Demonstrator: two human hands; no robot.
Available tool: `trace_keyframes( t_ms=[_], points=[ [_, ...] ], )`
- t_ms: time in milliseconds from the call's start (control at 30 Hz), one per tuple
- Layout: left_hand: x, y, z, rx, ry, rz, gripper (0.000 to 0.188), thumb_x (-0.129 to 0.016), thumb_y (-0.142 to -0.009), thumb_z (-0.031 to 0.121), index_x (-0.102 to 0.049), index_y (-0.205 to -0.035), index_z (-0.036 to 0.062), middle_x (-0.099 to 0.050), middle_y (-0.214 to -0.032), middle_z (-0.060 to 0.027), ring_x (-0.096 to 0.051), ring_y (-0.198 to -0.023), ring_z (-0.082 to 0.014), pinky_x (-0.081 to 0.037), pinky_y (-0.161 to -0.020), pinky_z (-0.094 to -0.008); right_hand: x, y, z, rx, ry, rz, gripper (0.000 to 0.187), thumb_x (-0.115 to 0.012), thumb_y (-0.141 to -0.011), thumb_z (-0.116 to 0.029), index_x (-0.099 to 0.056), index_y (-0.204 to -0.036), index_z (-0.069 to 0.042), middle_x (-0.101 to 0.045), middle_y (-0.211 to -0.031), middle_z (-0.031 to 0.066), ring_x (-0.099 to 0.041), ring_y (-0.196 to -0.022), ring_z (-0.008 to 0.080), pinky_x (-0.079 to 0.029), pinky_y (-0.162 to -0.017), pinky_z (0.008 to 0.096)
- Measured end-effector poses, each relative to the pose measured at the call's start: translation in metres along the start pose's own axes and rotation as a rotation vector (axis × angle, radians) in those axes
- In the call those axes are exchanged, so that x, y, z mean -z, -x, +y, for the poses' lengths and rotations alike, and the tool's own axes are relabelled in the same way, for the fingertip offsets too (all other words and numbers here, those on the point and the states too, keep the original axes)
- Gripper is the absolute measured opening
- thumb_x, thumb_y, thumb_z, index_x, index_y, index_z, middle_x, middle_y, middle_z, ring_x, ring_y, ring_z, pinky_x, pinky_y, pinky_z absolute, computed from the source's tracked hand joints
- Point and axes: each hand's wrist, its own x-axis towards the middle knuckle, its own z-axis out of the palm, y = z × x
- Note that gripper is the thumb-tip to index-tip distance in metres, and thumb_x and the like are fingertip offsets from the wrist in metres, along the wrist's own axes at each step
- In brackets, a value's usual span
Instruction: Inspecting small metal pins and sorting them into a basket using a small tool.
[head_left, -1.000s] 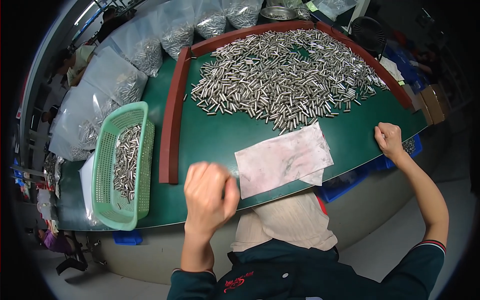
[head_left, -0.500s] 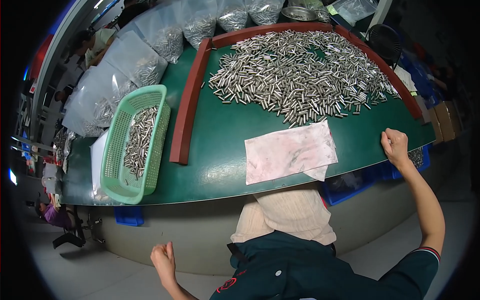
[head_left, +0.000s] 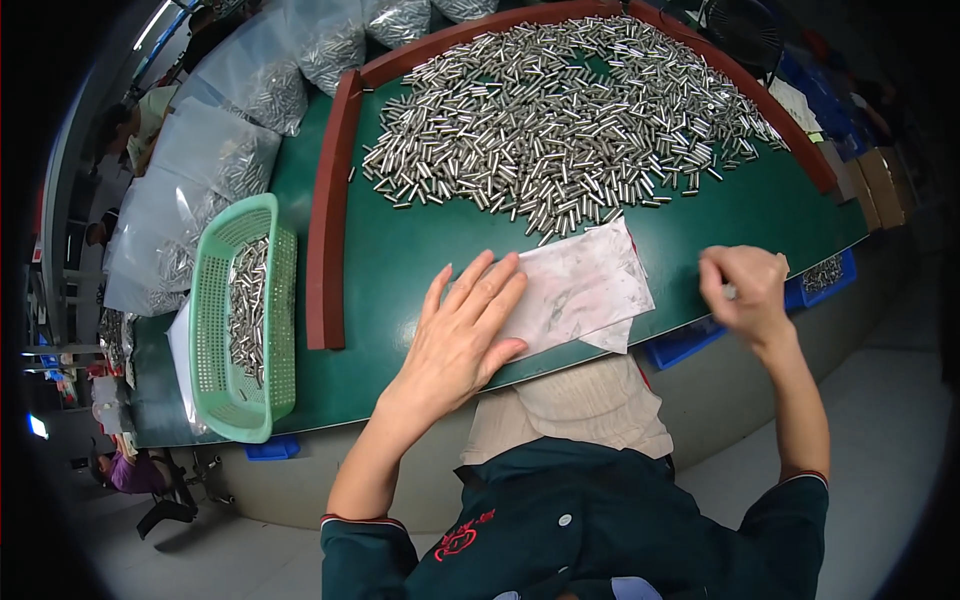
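1. Two hands work at the near edge of the green desk (head_left: 420,250): the left hand (head_left: 465,335) lies flat, fingers spread and apart, pressing on the left end of a pale, stained cloth (head_left: 585,285) at the desk's near middle.
2. Judging by this, the step in hand looks like steadying the cloth while a single piece is handled over it.
3. At the near right edge, the right hand (head_left: 745,290) is curled shut, thumb and fingers pinched on what seems a small metal pin (head_left: 731,292); it is mostly hidden, so I cannot tell for certain.
4. Beyond the cloth, a broad heap of metal pins (head_left: 560,130) fills the far part of the desk, inside a curved red-brown rail (head_left: 328,210).
5. A green mesh basket (head_left: 215,330) sits left of the rail, partly filled with more pins; clear bags (head_left: 215,150) of them lie far left.
6. Next, the move probably calls for a fine pinch and a short carry without dropping the piece.
7. Both forearms rise from the lower edge, the left bent inward, the right reaching out with the wrist bent.
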Motion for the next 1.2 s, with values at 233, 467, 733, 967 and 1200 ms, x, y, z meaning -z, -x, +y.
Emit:
trace_keyframes(
  t_ms=[233, 467, 733, 967, 1200],
  points=[
    [-0.011, -0.017, 0.007, -0.017, -0.022, -0.172, 0.073, -0.051, -0.073, 0.052, -0.031, -0.131, 0.0118, -0.025, -0.138, -0.0072, -0.02, -0.128, -0.0289, -0.008, -0.101, -0.0521, -0.036, -0.012, -0.045, -0.012, -0.031, -0.195, 0.029, -0.066, -0.066, -0.011, -0.06, -0.093, -0.004, -0.051, -0.05, 0.0031, -0.051, -0.043, 0.0182, -0.04, -0.043, 0.0295],
    [0.001, -0.04, 0.014, -0.07, -0.003, -0.2, 0.068, -0.05, -0.075, 0.051, -0.035, -0.129, 0.0116, -0.025, -0.138, -0.0058, -0.018, -0.129, -0.0286, -0.007, -0.102, -0.0517, -0.03, 0.01, -0.052, -0.084, 0.028, -0.269, 0.035, -0.066, -0.068, -0.017, -0.059, -0.099, -0.004, -0.049, -0.047, 0.0022, -0.049, -0.041, 0.0169, -0.038, -0.042, 0.0287],
    [-0.012, -0.096, -0.001, -0.283, -0.136, -0.17, 0.057, -0.041, -0.083, 0.046, -0.037, -0.128, 0.013, -0.027, -0.137, -0.0014, -0.015, -0.13, -0.0239, -0.004, -0.102, -0.0528, -0.027, 0.01, -0.049, -0.086, 0.039, -0.304, 0.034, -0.064, -0.071, -0.019, -0.059, -0.1, -0.004, -0.051, -0.049, 0.0041, -0.051, -0.043, 0.0176, -0.04, -0.043, 0.0284],
    [-0.001, -0.07, -0.032, -0.088, -0.259, -0.153, 0.065, -0.044, -0.078, 0.05, -0.032, -0.131, 0.0154, -0.023, -0.14, -0.0015, -0.015, -0.13, -0.025, -0.001, -0.101, -0.0532, -0.03, 0.008, -0.042, -0.083, 0.04, -0.312, 0.032, -0.063, -0.071, -0.019, -0.059, -0.098, -0.003, -0.051, -0.048, 0.0044, -0.051, -0.042, 0.0188, -0.041, -0.044, 0.0292],
    [-0.007, -0.073, -0.019, -0.152, -0.221, -0.156, 0.082, -0.033, -0.072, 0.069, -0.026, -0.134, 0.0151, -0.018, -0.141, -0.0058, -0.011, -0.13, -0.0286, 0.001, -0.101, -0.0527, -0.035, 0.001, -0.044, -0.076, 0.001, -0.28, 0.031, -0.063, -0.071, -0.018, -0.059, -0.097, -0.002, -0.05, -0.048, 0.0048, -0.051, -0.042, 0.0191, -0.041, -0.044, 0.0296]
  ],
)
